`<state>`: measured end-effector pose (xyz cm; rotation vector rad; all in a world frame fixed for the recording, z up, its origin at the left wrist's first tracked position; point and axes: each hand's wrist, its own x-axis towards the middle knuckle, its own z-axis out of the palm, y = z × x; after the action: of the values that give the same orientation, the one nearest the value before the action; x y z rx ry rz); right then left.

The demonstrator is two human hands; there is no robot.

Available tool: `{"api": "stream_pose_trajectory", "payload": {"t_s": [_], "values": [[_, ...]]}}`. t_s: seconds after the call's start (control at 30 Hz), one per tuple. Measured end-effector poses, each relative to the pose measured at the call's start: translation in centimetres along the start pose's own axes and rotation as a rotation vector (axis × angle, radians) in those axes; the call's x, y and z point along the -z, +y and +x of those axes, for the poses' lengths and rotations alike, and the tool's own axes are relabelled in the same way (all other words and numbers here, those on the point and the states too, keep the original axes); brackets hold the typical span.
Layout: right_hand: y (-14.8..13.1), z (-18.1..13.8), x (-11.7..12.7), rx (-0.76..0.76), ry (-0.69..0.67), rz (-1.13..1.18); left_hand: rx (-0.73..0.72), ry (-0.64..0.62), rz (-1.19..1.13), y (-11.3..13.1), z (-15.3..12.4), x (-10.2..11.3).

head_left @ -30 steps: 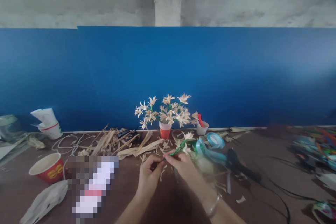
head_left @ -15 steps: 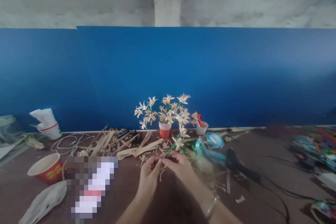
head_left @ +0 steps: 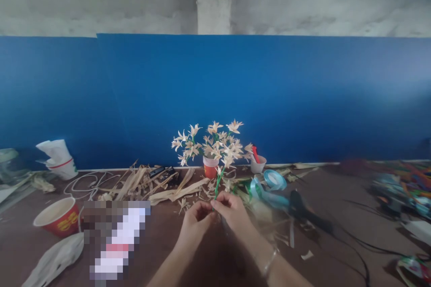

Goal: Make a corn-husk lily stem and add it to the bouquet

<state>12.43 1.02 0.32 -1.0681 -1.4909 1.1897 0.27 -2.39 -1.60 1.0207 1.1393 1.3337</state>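
Both hands meet at the lower end of a green-wrapped flower stem (head_left: 218,183), which rises nearly upright with pale husk-like petals at its top. My right hand (head_left: 232,210) pinches the stem between thumb and forefinger. Close against it, my left hand (head_left: 199,219) has its fingers closed around the stem's bottom end, partly hidden. Behind them a bunch of cream flowers (head_left: 215,141) stands in a red and white paper cup (head_left: 210,170); the held blossoms overlap the bunch in view.
Dry husk strips (head_left: 178,192) litter the table's back left. A red paper bowl (head_left: 59,219) stands at the left. To the right lie a blue ribbon roll (head_left: 274,180), a black corded tool (head_left: 308,215) and a white cup (head_left: 258,164) holding something red. A blue panel (head_left: 215,80) closes the back.
The held stem has swung from leaning right to nearly upright, its blossoms moving left. My hands have shifted slightly with it, still pinching near its lower end.
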Motion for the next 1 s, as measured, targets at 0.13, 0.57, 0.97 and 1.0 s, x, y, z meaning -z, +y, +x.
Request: {"api": "stream_pose_trajectory", "payload": {"t_s": [0.13, 0.57, 0.97, 1.0], "values": [[0.1, -0.2, -0.2, 0.038, 0.048, -0.12, -0.125, 0.087, 0.199, -0.1, 0.0, -0.2], [0.5, 0.2, 0.3, 0.033, -0.144, -0.019, 0.012, 0.01, -0.001, -0.4, -0.1, 0.0], [-0.5, -0.9, -0.6, -0.106, -0.037, -0.483, -0.011, 0.054, -0.24, 0.1, 0.3, 0.8], [-0.5, -1.1, -0.7, -0.096, -0.054, -0.498, -0.004, 0.059, -0.221, 0.2, 0.3, 0.7]]}}
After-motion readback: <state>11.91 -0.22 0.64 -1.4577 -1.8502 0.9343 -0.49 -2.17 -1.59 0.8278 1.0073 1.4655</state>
